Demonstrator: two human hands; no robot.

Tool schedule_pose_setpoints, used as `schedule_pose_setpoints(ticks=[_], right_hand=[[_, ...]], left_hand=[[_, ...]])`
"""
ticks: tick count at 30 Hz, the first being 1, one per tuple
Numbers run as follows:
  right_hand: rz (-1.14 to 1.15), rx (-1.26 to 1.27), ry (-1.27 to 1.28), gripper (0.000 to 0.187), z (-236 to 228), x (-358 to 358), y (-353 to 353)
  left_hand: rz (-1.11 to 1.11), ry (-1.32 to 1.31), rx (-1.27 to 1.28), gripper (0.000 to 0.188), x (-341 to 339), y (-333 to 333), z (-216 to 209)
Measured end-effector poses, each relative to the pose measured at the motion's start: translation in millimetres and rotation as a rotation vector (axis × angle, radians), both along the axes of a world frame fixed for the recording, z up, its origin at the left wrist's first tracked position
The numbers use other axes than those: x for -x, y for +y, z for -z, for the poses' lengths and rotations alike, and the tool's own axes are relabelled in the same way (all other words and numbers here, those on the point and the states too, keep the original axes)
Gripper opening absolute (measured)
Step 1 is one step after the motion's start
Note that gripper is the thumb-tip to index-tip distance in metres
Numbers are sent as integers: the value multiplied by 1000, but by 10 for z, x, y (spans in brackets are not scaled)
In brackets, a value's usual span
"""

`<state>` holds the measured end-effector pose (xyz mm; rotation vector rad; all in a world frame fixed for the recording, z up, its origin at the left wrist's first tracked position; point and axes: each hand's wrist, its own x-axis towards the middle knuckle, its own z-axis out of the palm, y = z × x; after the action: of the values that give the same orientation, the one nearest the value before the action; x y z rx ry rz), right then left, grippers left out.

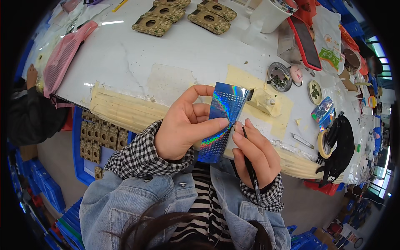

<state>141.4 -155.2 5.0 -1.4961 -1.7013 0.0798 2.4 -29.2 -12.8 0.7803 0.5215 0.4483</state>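
Note:
My left hand (183, 125) pinches a shiny blue holographic sticker sheet (221, 143) between thumb and fingers, holding it tilted above the table's front edge. Rows of small squares cover the sheet. In my right hand (260, 156) is a slim black pair of tweezers (251, 168), held like a pen. Its upper end and my fingertips are close against the sheet's right edge, beside my left thumb. Whether anything tiny sits in the tips is too small to tell. Just behind the sheet stands a block wrapped in yellow tape (264, 102).
Camouflage-patterned parts with round holes (153, 25) lie at the far side; more fill a blue crate (77, 141) below left. A pink mesh basket (68, 58), white mug (273, 16), red-cased phone (306, 43), round dish (279, 77) and black bag (339, 143) stand around. Another person's sleeve (33, 112) shows left.

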Motion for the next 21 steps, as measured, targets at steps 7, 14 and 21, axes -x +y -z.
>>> schedule_pose_setpoints(ticks=[7,14,21], right_hand=[[4,6,-2,34,6,-5,-5],[6,17,-15,33,-5,2,-6],[-6,-60,-202,37,99,6,13]], left_hand=[[-1,-7,-7,50,-2,-5,14],[-3,-21,2,48,-1,-18,32],[-20,-71,178,43,-25,-27,18]])
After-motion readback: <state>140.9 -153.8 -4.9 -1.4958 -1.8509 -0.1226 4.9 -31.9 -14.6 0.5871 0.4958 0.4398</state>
